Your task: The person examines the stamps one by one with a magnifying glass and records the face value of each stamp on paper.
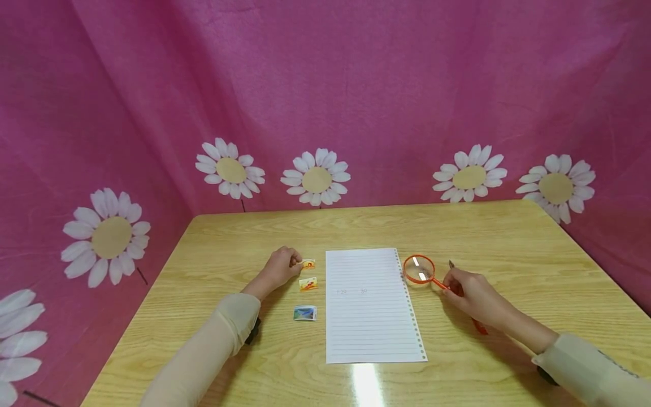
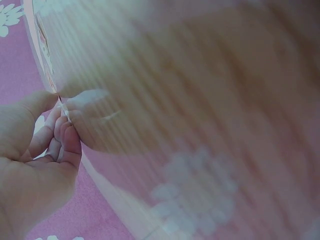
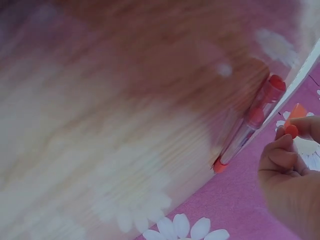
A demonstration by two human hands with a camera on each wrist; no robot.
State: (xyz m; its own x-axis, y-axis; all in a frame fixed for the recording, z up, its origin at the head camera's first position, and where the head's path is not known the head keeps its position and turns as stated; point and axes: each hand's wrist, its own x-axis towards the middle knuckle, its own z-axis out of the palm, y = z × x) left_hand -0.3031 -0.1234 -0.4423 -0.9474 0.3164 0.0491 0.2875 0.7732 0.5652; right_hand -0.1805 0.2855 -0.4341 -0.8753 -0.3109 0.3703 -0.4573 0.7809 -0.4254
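My left hand (image 1: pixel 281 268) is at the left edge of the farthest small yellow stamp (image 1: pixel 308 264), pinching it between thumb and fingertips. Nearer lie a second yellow stamp with red marks (image 1: pixel 308 284) and a blue-green landscape stamp (image 1: pixel 305 313). In my right hand (image 1: pixel 473 291) is the handle of an orange-red magnifying glass (image 1: pixel 434 281), its round lens over the right edge of a lined sheet of paper (image 1: pixel 376 333). Beneath that hand a red-ended clear pen (image 3: pixel 245 132) lies on the table. The left wrist view shows the stamp only as a thin edge.
The sheet has a punched right margin and faint handwritten figures, apparently "1.20" and "80". All of it lies on a glossy wood-grain table (image 1: pixel 244 234). Behind and to the left hangs a pink cloth (image 1: pixel 346 85) with white daisies.
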